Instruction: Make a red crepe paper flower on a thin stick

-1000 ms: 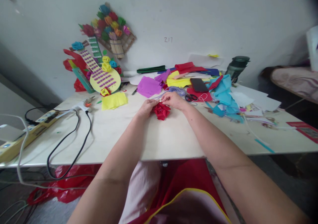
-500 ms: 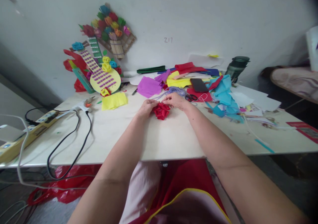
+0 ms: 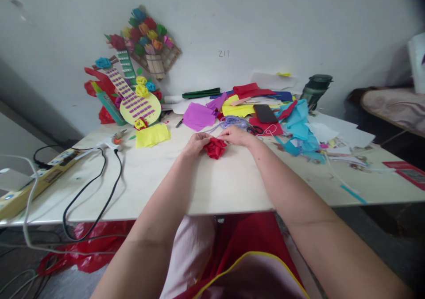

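Observation:
A red crepe paper flower (image 3: 215,148) is held just over the middle of the white table (image 3: 229,188). My left hand (image 3: 196,144) grips its left side with closed fingers. On the upper right, my right hand (image 3: 235,136) pinches the flower's far edge. The fingertips of both hands almost meet behind the petals, so the back of the flower is hidden. Beyond my hands lie a coil of lilac cord (image 3: 233,122) and a pair of scissors (image 3: 256,130). Left of them is a purple paper sheet (image 3: 199,116).
A glue gun (image 3: 108,142) with a black cable lies at left, near a power strip (image 3: 55,170). Paper-flower decorations (image 3: 141,109) lean on the wall. A phone (image 3: 264,113), blue crepe paper (image 3: 299,120) and a dark bottle (image 3: 316,91) stand or lie at back right.
My right fingertips have shifted very slightly along the flower's far edge. Both hands keep their hold, and the rest looks the same.

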Available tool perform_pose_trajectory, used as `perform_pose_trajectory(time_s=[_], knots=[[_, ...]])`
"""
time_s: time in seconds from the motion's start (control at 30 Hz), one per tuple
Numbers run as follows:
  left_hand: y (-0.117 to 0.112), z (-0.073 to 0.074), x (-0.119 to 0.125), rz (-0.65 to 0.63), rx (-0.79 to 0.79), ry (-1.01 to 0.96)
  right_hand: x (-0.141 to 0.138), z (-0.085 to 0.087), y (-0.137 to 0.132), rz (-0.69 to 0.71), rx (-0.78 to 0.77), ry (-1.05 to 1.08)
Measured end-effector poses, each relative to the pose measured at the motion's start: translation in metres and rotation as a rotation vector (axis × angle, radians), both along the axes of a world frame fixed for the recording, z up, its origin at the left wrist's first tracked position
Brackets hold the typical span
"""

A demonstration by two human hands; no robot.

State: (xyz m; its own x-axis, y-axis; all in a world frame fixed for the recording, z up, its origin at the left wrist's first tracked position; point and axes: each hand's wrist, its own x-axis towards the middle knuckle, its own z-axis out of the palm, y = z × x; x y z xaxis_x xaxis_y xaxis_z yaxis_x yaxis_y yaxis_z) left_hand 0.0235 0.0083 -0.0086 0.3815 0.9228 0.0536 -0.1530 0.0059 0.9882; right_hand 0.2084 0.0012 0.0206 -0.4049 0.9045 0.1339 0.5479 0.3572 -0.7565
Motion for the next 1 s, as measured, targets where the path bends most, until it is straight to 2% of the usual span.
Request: perform_pose_trajectory(time_s=[0.1,0.27,0.57,0.77,1.0], knots=[[-0.001,0.001,-0.001,-0.008,0.002,0.014,-0.001,0.003,0.0,-0.015,0.099,-0.05],[0.0,0.001,-0.004,-0.019,0.03,0.0,-0.003,0.006,-0.002,-0.039,0.172,-0.028],[0.001,0.002,-0.005,-0.023,0.026,-0.043,-0.005,0.004,0.0,-0.106,0.24,-0.018],[-0.002,0.009,-0.002,0.031,-0.15,-0.125,-0.004,0.0,0.003,-0.135,0.273,-0.057],[0.001,0.01,-0.004,-0.045,-0.32,-0.243,-0.003,-0.001,0.004,-0.146,0.274,-0.009]])
